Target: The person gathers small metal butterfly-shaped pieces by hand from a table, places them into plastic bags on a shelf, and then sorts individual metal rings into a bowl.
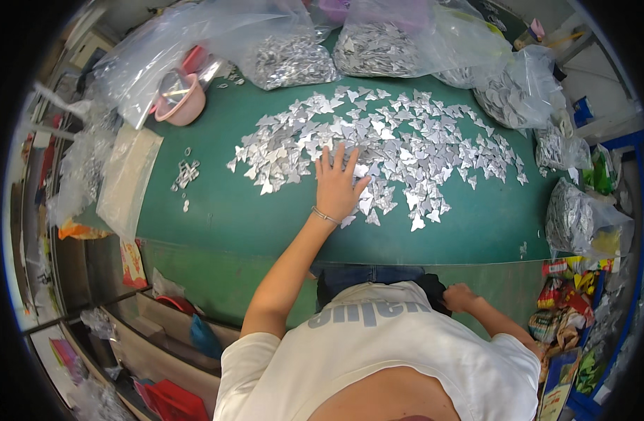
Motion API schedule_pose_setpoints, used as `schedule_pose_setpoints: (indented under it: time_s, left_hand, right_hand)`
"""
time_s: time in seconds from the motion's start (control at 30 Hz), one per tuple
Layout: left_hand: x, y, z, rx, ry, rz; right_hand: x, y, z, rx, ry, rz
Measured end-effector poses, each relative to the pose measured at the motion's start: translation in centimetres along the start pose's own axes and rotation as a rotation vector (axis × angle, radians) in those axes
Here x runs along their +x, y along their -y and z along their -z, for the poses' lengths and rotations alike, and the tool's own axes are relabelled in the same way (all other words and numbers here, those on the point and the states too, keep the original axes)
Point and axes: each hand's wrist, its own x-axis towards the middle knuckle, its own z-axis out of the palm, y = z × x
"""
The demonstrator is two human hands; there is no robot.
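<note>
My left hand (336, 188), with a bracelet at the wrist, lies flat with spread fingers on a wide layer of small silver metal pieces (427, 144). The pieces are flat and pointed, somewhat butterfly-shaped, and overlap on the green table (251, 224). Below the table's near edge, my right hand (460, 297) is down by my right hip, next to something black (433, 289). Its fingers look curled, and whatever they may hold is hidden.
Clear bags of metal pieces (287, 59) line the far edge; more bags (571, 217) stand at the right. A pink basket (181, 102) is at the far left, near a few small metal parts (186, 174). Open drawers (174, 330) are at the lower left.
</note>
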Motion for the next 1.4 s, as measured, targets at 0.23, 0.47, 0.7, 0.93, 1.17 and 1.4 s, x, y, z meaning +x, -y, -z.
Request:
schedule_pose_setpoints:
  time_s: [0.23,0.47,0.7,0.93,1.17,1.4]
  left_hand:
    - [-3.6,-4.7,-0.4,0.028,-0.028,-0.096]
    - [-5.2,-8.4,-2.6,-0.037,-0.064,-0.033]
    - [-5.6,-6.3,-0.4,0.132,-0.164,0.343]
    - [-6.2,-8.9,-2.8,0.033,-0.11,0.213]
    - [-7.1,-13.6,-3.7,-0.191,-0.064,0.176]
    - [-11.5,-12.9,2.9,-1.113,0.253,0.256]
  right_hand:
    - [1.3,0.9,0.7,-0.088,-0.071,-0.009]
    - [0.0,0.8,0.3,0.003,-0.299,0.038]
    - [-3.1,3.8,8.2,0.754,-1.251,0.191]
    - [4.7,5.6,14.8,0.262,-1.436,-0.147]
    - [6.7,5.1,15.5,0.567,-1.397,0.148]
    - [2.1,4.5,18.2,0.182,-1.251,0.386]
